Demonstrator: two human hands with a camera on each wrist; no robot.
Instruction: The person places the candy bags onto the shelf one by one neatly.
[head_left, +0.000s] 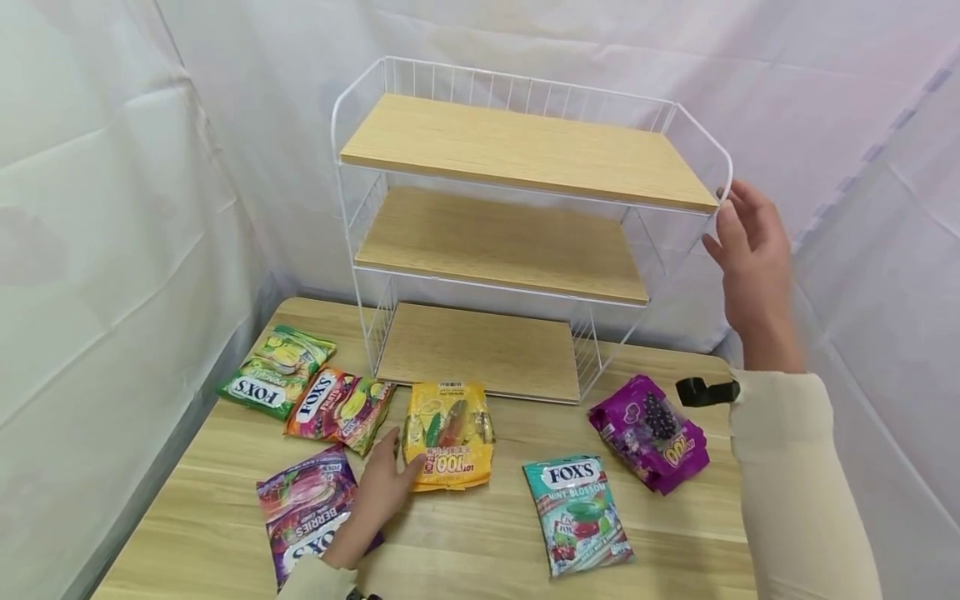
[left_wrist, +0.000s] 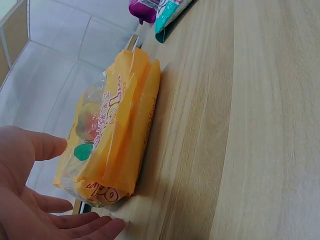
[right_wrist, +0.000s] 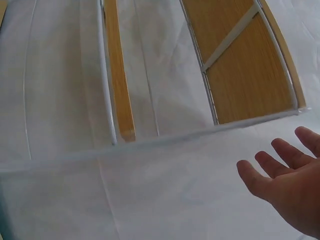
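My left hand (head_left: 382,490) is at the left side of a yellow candy bag (head_left: 450,433) that lies on the table. In the left wrist view its thumb and fingers are spread around the near end of the bag, not closed on it; whether the thumb touches is hard to tell. My right hand (head_left: 756,267) is raised beside the top right corner of a three-tier white wire rack with wooden shelves (head_left: 525,150). Loosely bent fingers of that hand show next to the rack's frame (right_wrist: 215,129) in the right wrist view, with nothing held.
Left on the table (head_left: 465,550) lie a green Fox's bag (head_left: 281,367), a red-orange Fox's bag (head_left: 341,408) and a purple Berries bag (head_left: 300,504), partly behind my left arm. A teal Mint Blossom bag (head_left: 577,517) and a purple grape-like-fruit bag (head_left: 651,429) lie right.
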